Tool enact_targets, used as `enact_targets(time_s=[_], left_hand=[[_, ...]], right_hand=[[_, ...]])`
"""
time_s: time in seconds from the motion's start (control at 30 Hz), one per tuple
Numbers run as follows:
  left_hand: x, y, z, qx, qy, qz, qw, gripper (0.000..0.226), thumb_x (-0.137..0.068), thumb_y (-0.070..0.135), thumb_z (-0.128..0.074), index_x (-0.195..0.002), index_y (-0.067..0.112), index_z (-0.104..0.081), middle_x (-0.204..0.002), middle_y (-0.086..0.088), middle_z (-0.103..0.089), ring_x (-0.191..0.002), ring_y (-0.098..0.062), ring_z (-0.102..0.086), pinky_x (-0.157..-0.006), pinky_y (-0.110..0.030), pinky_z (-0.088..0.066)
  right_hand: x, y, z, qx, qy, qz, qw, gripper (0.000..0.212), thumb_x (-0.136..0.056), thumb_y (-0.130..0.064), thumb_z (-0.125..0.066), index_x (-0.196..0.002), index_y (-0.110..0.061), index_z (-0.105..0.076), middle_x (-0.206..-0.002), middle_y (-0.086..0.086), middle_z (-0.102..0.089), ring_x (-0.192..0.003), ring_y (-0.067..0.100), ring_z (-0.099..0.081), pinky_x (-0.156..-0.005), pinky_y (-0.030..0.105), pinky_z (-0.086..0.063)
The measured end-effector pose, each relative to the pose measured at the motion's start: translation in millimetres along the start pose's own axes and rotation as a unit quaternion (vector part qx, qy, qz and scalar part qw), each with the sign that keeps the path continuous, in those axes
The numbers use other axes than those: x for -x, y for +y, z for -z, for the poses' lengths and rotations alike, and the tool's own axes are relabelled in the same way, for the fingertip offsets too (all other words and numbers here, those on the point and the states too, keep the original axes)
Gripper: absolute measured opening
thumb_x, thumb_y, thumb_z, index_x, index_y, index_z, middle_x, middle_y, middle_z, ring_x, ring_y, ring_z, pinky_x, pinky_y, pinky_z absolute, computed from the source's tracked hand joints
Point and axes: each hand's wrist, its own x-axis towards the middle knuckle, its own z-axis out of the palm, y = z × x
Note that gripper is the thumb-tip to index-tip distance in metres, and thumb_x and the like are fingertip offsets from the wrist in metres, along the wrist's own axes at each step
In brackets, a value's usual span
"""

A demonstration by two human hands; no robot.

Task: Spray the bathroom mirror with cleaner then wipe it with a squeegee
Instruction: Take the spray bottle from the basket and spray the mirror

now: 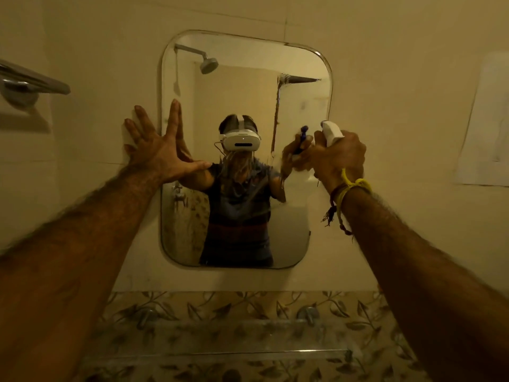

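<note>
The rounded bathroom mirror hangs on the beige wall straight ahead, with wet streaks running down its middle. My left hand is spread flat, fingers apart, pressed against the mirror's left edge and the wall beside it. At the mirror's right edge my right hand is closed around a spray bottle with a white head, nozzle turned toward the glass. The bottle's body is hidden by my fingers. No squeegee is visible.
A chrome towel rail juts out at the upper left. A clear glass shelf on two metal pegs runs below the mirror, over leaf-patterned tiles. A pale sheet is stuck on the right wall. Threads are tied around my right wrist.
</note>
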Motion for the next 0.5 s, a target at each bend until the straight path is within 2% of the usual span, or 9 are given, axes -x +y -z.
enact_targets(time_s=[0.07, 0.2, 0.3, 0.37, 0.5], left_hand=[[0, 0, 0, -0.004, 0.005, 0.000, 1.000, 0.144, -0.046, 0.088, -0.065, -0.144, 0.049, 0.034, -0.160, -0.018, 0.032, -0.146, -0.052, 0.020, -0.111, -0.076, -0.014], [2, 0, 0, -0.012, 0.009, -0.003, 1.000, 0.144, -0.049, 0.088, -0.067, -0.145, 0.048, 0.033, -0.160, -0.019, 0.032, -0.146, -0.053, 0.019, -0.110, -0.076, -0.015], [4, 0, 4, -0.006, -0.003, -0.003, 1.000, 0.144, -0.049, 0.088, -0.067, -0.145, 0.047, 0.033, -0.159, -0.020, 0.032, -0.145, -0.053, 0.020, -0.110, -0.076, -0.013], [6, 0, 8, -0.002, -0.019, -0.003, 1.000, 0.145, -0.046, 0.088, -0.064, -0.146, 0.047, 0.033, -0.159, -0.019, 0.034, -0.146, -0.052, 0.021, -0.111, -0.075, -0.011], [9, -2, 21, 0.008, -0.056, -0.010, 0.998, 0.147, -0.042, 0.086, -0.066, -0.144, 0.051, 0.034, -0.159, -0.014, 0.035, -0.146, -0.047, 0.024, -0.112, -0.074, -0.011]], right_hand=[[3, 6, 1, 0.018, 0.005, -0.012, 1.000, 0.035, -0.093, -0.041, -0.061, -0.117, -0.016, -0.066, -0.101, 0.007, -0.070, -0.078, 0.021, -0.065, -0.068, 0.029, -0.056], [25, 6, -10, -0.017, -0.059, 0.004, 0.998, 0.036, -0.090, -0.044, -0.064, -0.113, -0.016, -0.067, -0.085, -0.001, -0.066, -0.075, 0.024, -0.070, -0.065, 0.042, -0.063], [48, 1, -24, -0.043, -0.123, 0.037, 0.991, 0.028, -0.090, -0.042, -0.066, -0.108, -0.020, -0.066, -0.081, -0.007, -0.062, -0.075, 0.021, -0.069, -0.063, 0.043, -0.063], [64, -1, -34, -0.033, -0.172, 0.074, 0.982, 0.025, -0.092, -0.037, -0.065, -0.110, -0.020, -0.064, -0.084, -0.007, -0.063, -0.081, 0.021, -0.069, -0.069, 0.043, -0.062], [92, -3, -52, 0.018, -0.222, 0.157, 0.962, 0.036, -0.094, -0.041, -0.059, -0.124, -0.020, -0.057, -0.110, 0.003, -0.065, -0.096, 0.022, -0.066, -0.081, 0.041, -0.060]])
